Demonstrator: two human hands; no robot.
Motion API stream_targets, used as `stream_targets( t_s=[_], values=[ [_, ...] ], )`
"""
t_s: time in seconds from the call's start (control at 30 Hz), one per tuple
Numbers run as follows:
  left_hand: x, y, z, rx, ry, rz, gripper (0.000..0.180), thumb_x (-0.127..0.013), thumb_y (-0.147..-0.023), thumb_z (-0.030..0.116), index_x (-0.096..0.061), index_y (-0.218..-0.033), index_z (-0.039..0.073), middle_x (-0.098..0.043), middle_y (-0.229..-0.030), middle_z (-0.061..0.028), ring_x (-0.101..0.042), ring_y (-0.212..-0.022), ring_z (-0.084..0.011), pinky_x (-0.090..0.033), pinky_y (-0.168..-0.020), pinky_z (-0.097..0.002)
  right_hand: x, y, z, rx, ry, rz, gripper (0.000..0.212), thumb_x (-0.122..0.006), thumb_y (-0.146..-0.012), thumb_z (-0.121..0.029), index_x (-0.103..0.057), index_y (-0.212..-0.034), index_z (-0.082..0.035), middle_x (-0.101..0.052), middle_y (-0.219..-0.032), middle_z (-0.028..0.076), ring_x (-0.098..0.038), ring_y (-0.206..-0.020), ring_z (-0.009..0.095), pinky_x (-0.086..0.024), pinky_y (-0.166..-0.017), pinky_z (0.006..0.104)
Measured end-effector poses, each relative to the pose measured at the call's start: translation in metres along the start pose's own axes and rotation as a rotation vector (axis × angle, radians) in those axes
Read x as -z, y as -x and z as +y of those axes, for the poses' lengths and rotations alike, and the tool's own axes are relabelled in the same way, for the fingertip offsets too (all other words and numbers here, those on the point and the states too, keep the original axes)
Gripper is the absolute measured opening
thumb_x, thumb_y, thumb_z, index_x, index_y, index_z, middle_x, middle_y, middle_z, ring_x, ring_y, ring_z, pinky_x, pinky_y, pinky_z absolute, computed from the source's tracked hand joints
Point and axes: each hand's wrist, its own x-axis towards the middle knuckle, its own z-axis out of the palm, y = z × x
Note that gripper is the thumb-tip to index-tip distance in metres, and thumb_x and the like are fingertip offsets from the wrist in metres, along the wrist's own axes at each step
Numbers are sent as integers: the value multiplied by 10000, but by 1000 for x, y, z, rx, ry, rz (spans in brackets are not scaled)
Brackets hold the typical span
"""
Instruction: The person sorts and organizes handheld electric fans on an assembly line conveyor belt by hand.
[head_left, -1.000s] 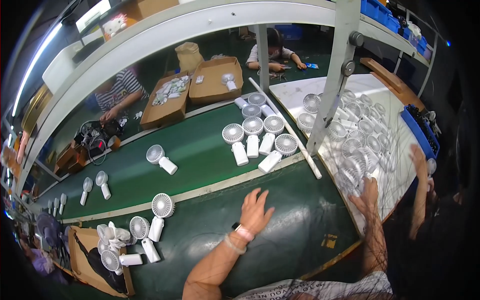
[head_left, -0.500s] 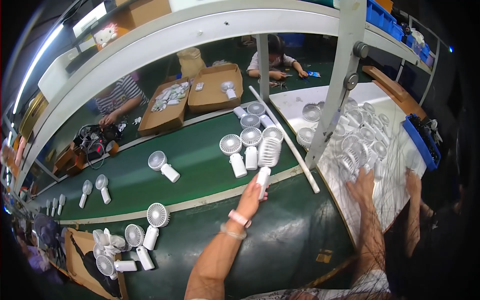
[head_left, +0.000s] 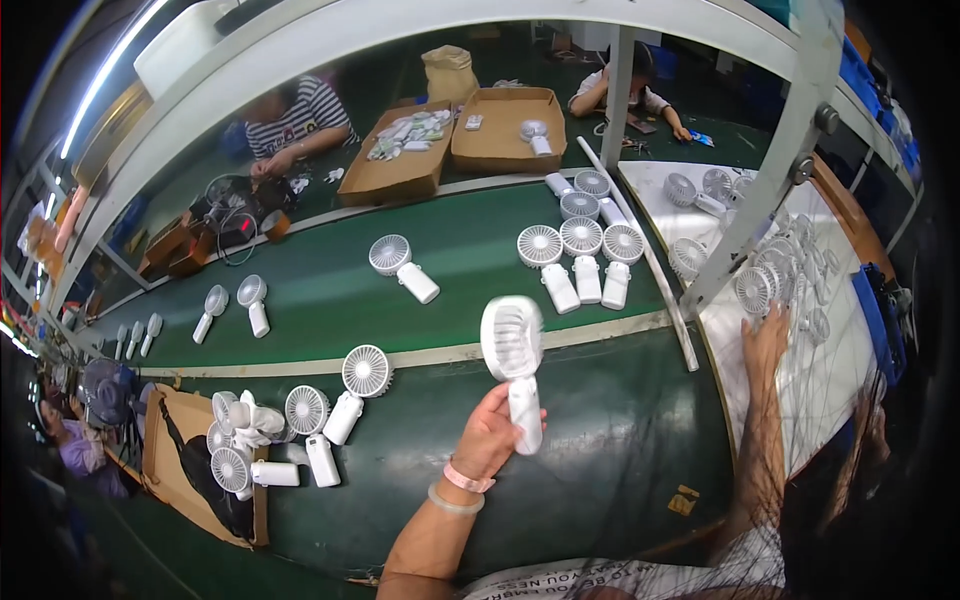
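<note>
My left hand [head_left: 490, 432] is closed around the handle of a white handheld fan [head_left: 524, 405], held upright above the near green table; its round head is slightly blurred. On the right, my right hand [head_left: 765, 340] reaches into a pile of white handheld fans on a white board, its fingers at a fan [head_left: 753, 290] and partly hidden by it. Several fans stand grouped on the green belt ahead, among them a fan [head_left: 540, 245]. One fan [head_left: 390, 256] lies alone on the belt, left of that group. Nearer on the left, more fans lie beside a carton, including a fan [head_left: 367, 372].
A white pole [head_left: 650, 270] lies across the belt's right side, beside a grey metal post [head_left: 760, 190]. Cardboard trays [head_left: 510, 130] stand beyond the belt, where two people sit. A blue bin [head_left: 878, 325] and another person's arm [head_left: 868, 440] are at far right. The carton [head_left: 160, 440] is at lower left.
My left hand has brought its fan nearer to me, down from the group of fans on the belt. The view has swung left. My right hand stays among the piled fans.
</note>
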Motion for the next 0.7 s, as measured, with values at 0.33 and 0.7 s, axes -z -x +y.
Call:
stream_targets(
  t_s=[0.33,0.7],
  values=[
    [40,-4,-23,-208,-279,225,425,-462,-800,9,-331,-1204,18,-503,-1061,-122,-551,-939,-241,-446,-838,-369,66,109,-120,253,-624,-471,293,-601,-690,-47,-517,-971,-51,-430,-1130,187,-429,-1057,353,-361,-899,389],
    [52,-1,-12,-148,-118,185,453,-479,-814,-30,-320,-1234,31,-510,-1122,-131,-548,-971,-211,-444,-858,-355,-30,35,-262,388,-594,-457,407,-578,-779,-183,-478,-1139,-22,-530,-1059,189,-482,-1017,349,-357,-903,436]
  ],
)
